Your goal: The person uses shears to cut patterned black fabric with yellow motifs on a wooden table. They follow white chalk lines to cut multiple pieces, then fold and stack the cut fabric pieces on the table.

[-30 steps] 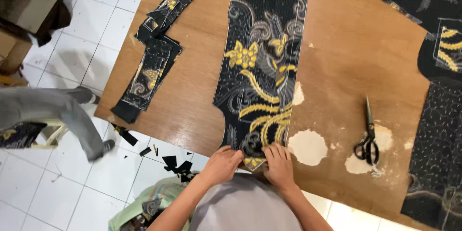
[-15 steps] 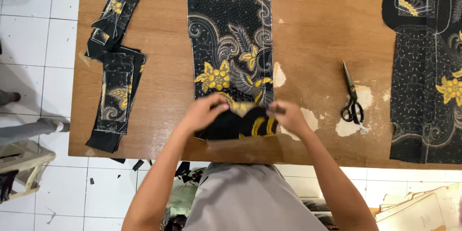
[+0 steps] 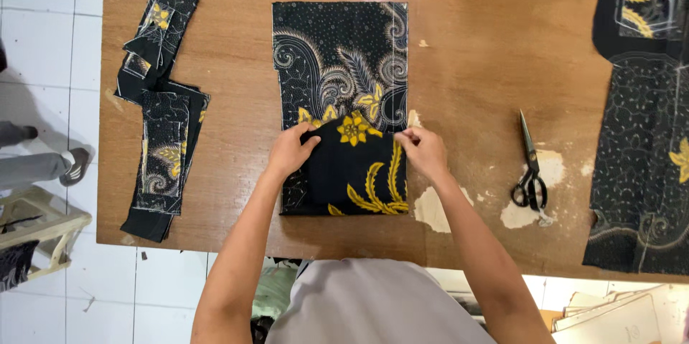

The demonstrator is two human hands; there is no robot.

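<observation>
While the black cotton panel printed with yellow flowers and grey scrolls (image 3: 341,93) is lying flat mid-table, its near end is being folded upward, left hand (image 3: 291,150) and right hand (image 3: 423,152) each pinching a fold corner. Uneven pulling is likely skewing the crease; the worn wooden table (image 3: 474,50) may snag. Black scissors (image 3: 530,172) are lying well apart.

Black fabric panel (image 3: 337,64), yellow floral batik
</observation>
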